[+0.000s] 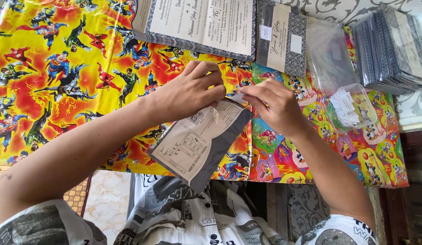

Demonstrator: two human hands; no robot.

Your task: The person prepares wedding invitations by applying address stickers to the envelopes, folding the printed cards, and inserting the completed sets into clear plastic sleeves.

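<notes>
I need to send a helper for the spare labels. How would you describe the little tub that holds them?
On the bright cartoon-printed table cover, look to the person's right hand. Just beyond it stands a small clear plastic tub with white paper slips inside. Unlike the dark card stacks nearby, it is see-through.

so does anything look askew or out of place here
Nothing much stands out. The card held in both hands hangs tilted past the table edge, and the clear sleeves lie loosely over the small plastic tub.
</notes>
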